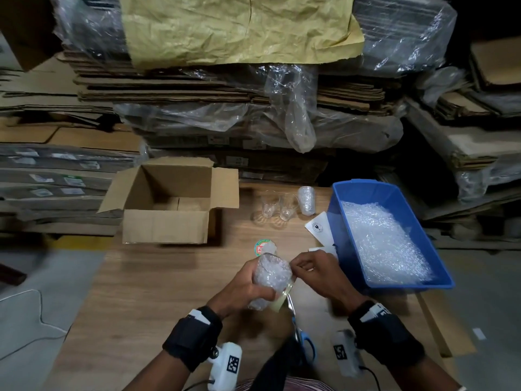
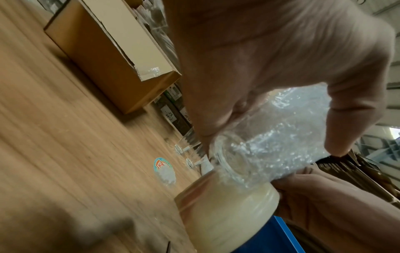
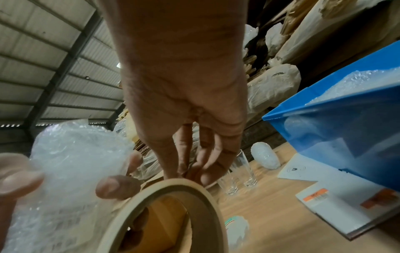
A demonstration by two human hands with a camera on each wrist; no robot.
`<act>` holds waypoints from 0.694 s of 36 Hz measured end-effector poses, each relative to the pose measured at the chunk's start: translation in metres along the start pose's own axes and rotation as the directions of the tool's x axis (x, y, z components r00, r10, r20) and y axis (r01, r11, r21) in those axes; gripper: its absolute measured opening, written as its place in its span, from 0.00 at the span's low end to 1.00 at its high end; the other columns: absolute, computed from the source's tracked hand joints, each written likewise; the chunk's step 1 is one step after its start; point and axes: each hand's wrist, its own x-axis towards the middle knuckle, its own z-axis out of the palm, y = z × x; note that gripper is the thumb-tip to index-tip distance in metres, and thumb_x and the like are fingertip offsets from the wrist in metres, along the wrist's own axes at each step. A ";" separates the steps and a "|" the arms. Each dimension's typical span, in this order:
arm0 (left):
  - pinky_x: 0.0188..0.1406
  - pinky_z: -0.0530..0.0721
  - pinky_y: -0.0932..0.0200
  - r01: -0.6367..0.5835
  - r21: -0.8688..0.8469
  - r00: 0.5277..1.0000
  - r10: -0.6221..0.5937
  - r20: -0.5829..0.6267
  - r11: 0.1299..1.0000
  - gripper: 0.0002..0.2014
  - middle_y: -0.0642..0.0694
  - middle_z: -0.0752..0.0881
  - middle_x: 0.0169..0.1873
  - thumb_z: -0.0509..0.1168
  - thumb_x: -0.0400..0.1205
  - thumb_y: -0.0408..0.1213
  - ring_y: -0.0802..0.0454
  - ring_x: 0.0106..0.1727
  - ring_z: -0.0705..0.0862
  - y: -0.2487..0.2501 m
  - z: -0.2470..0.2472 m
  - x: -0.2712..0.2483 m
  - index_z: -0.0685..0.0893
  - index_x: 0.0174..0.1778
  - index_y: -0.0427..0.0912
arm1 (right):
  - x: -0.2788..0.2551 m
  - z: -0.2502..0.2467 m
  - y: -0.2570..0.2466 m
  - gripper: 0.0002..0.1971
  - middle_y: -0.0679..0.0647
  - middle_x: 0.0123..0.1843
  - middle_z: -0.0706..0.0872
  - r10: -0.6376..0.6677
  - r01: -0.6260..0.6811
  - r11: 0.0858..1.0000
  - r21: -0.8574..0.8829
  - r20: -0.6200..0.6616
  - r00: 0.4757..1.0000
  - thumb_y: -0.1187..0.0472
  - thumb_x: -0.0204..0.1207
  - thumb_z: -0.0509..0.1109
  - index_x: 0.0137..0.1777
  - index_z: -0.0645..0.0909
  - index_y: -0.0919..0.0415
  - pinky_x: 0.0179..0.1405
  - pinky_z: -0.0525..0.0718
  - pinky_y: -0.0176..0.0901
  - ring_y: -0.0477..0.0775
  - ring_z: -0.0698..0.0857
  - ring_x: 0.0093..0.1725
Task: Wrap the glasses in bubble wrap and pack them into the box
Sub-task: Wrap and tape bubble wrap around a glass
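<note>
Cardboard makes up the open box (image 1: 166, 204), which sits at 10 o'clock from the hands with its flaps spread, presumably so wrapped glasses can drop straight in; nothing clearly shows inside it yet. At 12 o'clock lies a round sticker (image 1: 260, 246) with red lettering too small to read. Beyond it stand 2 bare glasses (image 1: 277, 210) and 1 wrapped glass (image 1: 306, 200), set apart from the box, likely waiting their turn.

On the wooden surface (image 1: 158, 292) the left hand (image 1: 244, 286) curls round a bubble-wrapped glass (image 1: 272, 273), holding it up off the surface so the wrap stays closed. A roll of tape (image 3: 173, 214) sits against the bundle's lower end. The right hand (image 1: 313, 268) has its fingertips bunched at the roll's edge, seemingly pinching the tape end to seal the wrap. Scissors (image 1: 303, 338) lie at 6 o'clock, handy for cutting.

At 2 o'clock a blue tub (image 1: 352, 230) holds spare bubble wrap (image 1: 386, 244). White cards (image 1: 318, 227) beside it carry a fragile-glass symbol; their text is unreadable.
</note>
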 end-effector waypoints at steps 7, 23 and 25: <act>0.54 0.85 0.56 -0.033 0.061 0.999 0.035 -0.024 0.998 0.33 0.50 0.88 0.51 0.77 0.59 0.35 0.53 0.54 0.87 0.000 -0.006 -0.003 0.82 0.64 0.40 | 0.000 0.006 -0.002 0.08 0.46 0.39 0.94 -0.023 0.018 0.996 0.091 0.059 0.998 0.71 0.77 0.75 0.41 0.93 0.61 0.45 0.83 0.29 0.38 0.89 0.39; 0.53 0.84 0.59 -0.078 0.050 0.995 0.081 -0.053 0.996 0.34 0.49 0.88 0.51 0.75 0.59 0.32 0.54 0.53 0.86 0.003 -0.014 -0.001 0.82 0.64 0.38 | 0.014 0.012 -0.002 0.05 0.55 0.35 0.92 0.069 -0.051 0.974 0.219 -0.074 0.995 0.65 0.68 0.85 0.37 0.91 0.58 0.46 0.88 0.45 0.46 0.87 0.35; 0.53 0.84 0.60 -0.085 0.052 0.995 0.088 -0.052 0.995 0.33 0.50 0.88 0.50 0.74 0.60 0.28 0.54 0.52 0.86 0.003 -0.014 0.000 0.82 0.64 0.37 | 0.017 0.010 -0.004 0.05 0.54 0.35 0.92 0.074 -0.063 0.965 0.256 -0.035 0.997 0.66 0.68 0.85 0.39 0.92 0.58 0.46 0.88 0.47 0.46 0.88 0.35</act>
